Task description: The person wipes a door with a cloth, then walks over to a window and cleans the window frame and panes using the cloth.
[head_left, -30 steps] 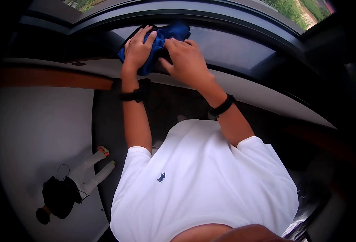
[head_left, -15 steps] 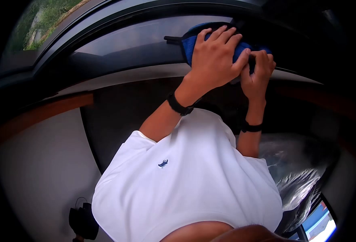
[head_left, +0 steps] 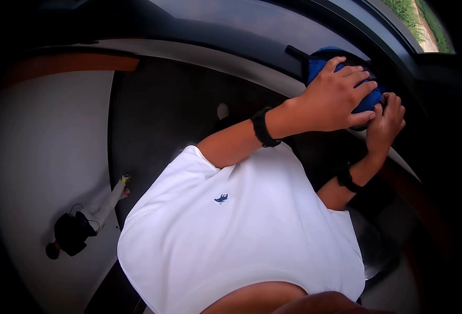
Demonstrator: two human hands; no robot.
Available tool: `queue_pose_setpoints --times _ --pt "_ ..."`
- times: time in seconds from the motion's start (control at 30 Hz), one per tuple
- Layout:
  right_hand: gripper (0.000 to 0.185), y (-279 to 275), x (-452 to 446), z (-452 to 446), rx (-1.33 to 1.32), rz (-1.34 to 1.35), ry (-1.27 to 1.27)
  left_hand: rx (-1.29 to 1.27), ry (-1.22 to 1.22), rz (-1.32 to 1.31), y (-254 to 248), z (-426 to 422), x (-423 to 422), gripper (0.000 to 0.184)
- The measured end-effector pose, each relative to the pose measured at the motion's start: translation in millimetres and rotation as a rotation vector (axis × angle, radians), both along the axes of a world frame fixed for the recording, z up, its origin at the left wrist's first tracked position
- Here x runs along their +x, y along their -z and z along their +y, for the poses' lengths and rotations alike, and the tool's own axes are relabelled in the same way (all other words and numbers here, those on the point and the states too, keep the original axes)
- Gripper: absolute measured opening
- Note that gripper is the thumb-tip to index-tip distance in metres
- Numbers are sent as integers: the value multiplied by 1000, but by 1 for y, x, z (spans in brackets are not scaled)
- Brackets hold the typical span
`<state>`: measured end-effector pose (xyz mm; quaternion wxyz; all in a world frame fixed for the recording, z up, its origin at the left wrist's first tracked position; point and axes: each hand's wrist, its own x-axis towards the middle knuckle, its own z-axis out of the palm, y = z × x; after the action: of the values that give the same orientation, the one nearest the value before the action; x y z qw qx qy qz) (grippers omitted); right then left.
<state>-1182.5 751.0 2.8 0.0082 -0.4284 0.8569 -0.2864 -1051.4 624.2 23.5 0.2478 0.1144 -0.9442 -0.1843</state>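
A blue textured cloth [head_left: 367,97] with black edging and a short black strap [head_left: 297,53] is up at the dark ledge below the window. My left hand [head_left: 338,94] grips it from above, fingers spread and bent over the fabric, thumb on the near edge. Close beside it, my right hand [head_left: 386,125] has its fingers curled around the cloth's right end. What lies under the cloth is hidden by my hands. Each wrist wears a black band.
Green plants show through the window [head_left: 424,23] at upper right. The dark window frame [head_left: 393,47] curves past my hands. To the left, a person [head_left: 71,233] in a black top stands on the pale floor [head_left: 48,146]. Clear plastic [head_left: 372,251] lies at lower right.
The view has turned, so both hands and the cloth now appear farther right and lower. Both hands stay on the cloth. More of the person at left has come into view.
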Motion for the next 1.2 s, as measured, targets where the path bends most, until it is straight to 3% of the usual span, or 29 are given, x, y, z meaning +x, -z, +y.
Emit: queue_pose_setpoints --times 0.17,0.23,0.3,0.4,0.53,0.57,0.73,0.8,0.9,1.03,1.2 --pt "28 -20 -45 -1 62 -28 -49 100 25 -142 -15 -5 -43 74" --pt "27 -38 -56 -19 44 -61 -93 151 63 -232 -31 -23 -42 89" --pt "25 -54 -45 -44 11 -115 -157 148 34 -272 -47 -45 -21 91" --pt "24 -76 0 -91 54 -153 -271 157 -63 -296 -73 -85 31 87" --pt "25 -86 96 -174 -106 -30 -374 208 -287 -124 -98 -180 127 61" --pt "26 -89 128 -199 -131 8 -375 116 -316 -48 -100 -202 154 58" --pt "28 -115 271 -304 -187 50 -433 80 -450 75 -127 -304 281 56" --pt "30 -121 306 -339 -214 87 -461 241 -651 18 -137 -340 315 65" --pt "33 -118 324 -360 -238 70 -450 232 -534 29 -133 -381 350 72" --pt "37 -82 276 -318 -191 -11 -378 109 -330 146 -92 -356 320 72" --pt "46 -56 202 -263 2 102 -141 -31 -372 229 -50 -274 184 61"
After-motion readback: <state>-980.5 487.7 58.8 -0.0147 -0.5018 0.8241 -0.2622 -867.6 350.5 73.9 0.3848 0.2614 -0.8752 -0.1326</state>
